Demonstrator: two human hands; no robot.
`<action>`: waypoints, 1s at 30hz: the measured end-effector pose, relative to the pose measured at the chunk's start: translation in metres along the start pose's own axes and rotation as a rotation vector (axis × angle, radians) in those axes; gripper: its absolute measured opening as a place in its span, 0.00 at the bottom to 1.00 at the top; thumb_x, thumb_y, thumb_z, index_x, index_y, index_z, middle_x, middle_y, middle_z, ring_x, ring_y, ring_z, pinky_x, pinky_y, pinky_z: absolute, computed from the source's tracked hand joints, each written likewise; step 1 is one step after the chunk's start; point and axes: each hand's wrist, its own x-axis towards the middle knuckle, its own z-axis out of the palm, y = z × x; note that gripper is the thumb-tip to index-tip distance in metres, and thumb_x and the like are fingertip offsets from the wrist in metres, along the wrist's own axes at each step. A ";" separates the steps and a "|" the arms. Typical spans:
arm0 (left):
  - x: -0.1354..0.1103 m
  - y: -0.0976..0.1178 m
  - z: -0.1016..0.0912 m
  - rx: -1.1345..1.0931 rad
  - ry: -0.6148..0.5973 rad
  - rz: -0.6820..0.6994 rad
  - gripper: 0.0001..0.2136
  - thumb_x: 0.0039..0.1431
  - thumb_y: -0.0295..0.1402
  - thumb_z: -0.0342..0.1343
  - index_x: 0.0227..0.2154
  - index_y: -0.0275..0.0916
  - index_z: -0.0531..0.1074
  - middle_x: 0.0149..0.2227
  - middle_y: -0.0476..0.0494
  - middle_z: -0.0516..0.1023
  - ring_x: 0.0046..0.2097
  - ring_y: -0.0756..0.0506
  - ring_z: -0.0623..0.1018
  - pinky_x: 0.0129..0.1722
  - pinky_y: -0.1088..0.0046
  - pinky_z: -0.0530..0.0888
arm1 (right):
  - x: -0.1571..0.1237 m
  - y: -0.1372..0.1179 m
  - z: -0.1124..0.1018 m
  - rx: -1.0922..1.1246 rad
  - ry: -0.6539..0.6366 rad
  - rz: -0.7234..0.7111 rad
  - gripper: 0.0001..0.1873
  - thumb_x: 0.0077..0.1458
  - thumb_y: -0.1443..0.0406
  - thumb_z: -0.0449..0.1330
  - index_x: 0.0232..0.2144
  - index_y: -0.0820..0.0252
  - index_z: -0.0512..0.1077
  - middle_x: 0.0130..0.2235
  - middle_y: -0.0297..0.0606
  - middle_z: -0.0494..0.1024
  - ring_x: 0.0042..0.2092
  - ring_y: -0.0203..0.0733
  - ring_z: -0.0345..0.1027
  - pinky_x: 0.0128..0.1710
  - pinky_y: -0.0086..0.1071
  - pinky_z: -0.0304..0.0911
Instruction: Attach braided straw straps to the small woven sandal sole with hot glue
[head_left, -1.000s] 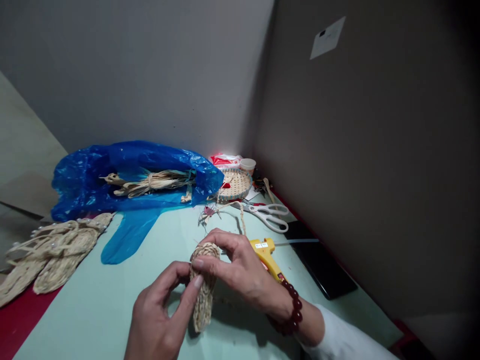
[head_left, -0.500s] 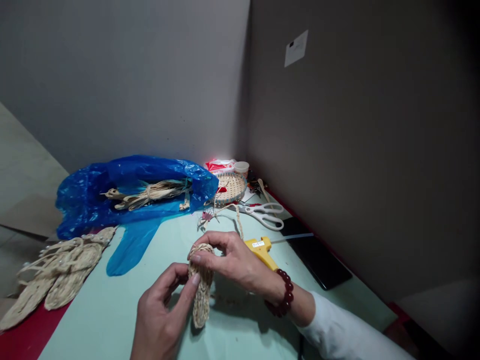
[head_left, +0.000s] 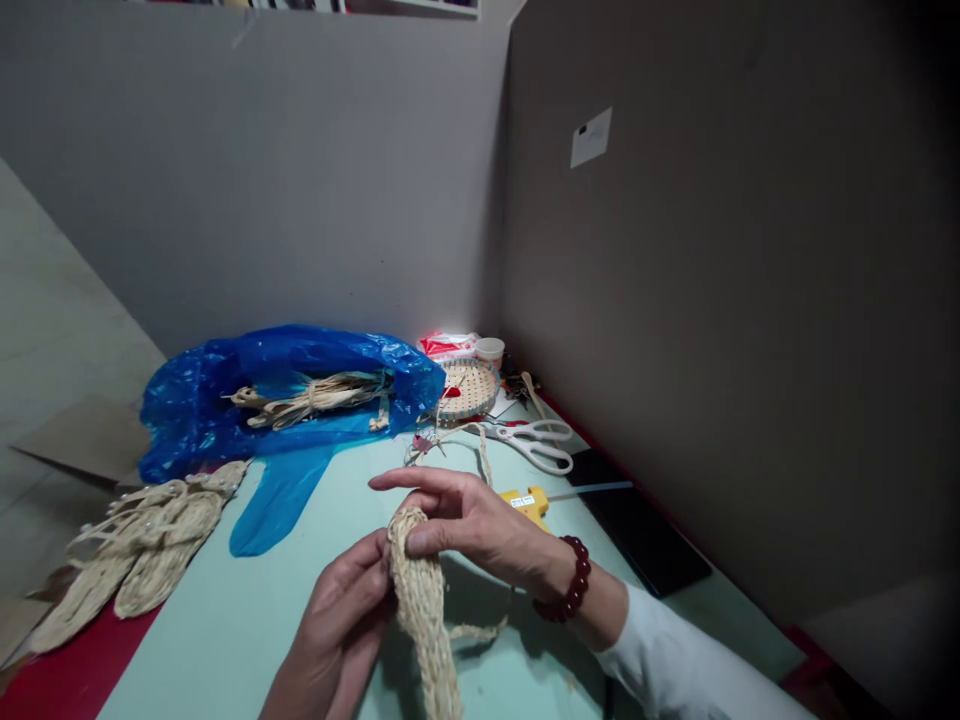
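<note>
I hold a small woven straw sole (head_left: 426, 610) upright between both hands, low in the middle of the view. My left hand (head_left: 341, 625) pinches its left edge from below. My right hand (head_left: 469, 525), with a dark red bead bracelet on the wrist, presses its thumb on the sole's top end while the index finger points left above it. A loose straw strand trails off the sole's right side.
A yellow glue gun (head_left: 529, 502) lies just behind my right hand, white scissors (head_left: 536, 440) and a black phone (head_left: 641, 530) beyond. A blue plastic bag (head_left: 285, 400) with straw bundles, a round woven tray (head_left: 466, 387) and finished straw sandals (head_left: 139, 555) sit on the pale green table.
The sole has been turned and lifted closer to me, and now appears longer. My right hand's fingers have stretched out over its top. The camera tilted up slightly.
</note>
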 end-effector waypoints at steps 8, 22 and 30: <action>0.000 -0.005 0.007 -0.036 -0.063 0.023 0.18 0.46 0.36 0.72 0.43 0.45 0.82 0.42 0.43 0.83 0.45 0.38 0.80 0.42 0.67 0.76 | -0.001 0.001 0.009 -0.076 0.073 -0.052 0.31 0.50 0.67 0.73 0.56 0.51 0.73 0.52 0.40 0.81 0.52 0.43 0.73 0.53 0.38 0.66; -0.011 0.006 0.016 0.138 0.109 0.335 0.12 0.52 0.40 0.69 0.37 0.42 0.76 0.31 0.51 0.73 0.32 0.50 0.69 0.31 0.78 0.69 | -0.009 -0.010 0.028 -0.593 0.313 -0.126 0.09 0.59 0.61 0.65 0.39 0.60 0.79 0.38 0.37 0.81 0.41 0.43 0.73 0.45 0.35 0.64; -0.004 0.004 0.006 0.267 0.194 0.384 0.20 0.52 0.46 0.68 0.45 0.44 0.76 0.36 0.49 0.79 0.33 0.48 0.75 0.31 0.78 0.72 | -0.012 0.001 0.033 -0.862 0.346 -0.116 0.07 0.62 0.64 0.63 0.33 0.61 0.80 0.32 0.38 0.82 0.36 0.41 0.73 0.39 0.33 0.63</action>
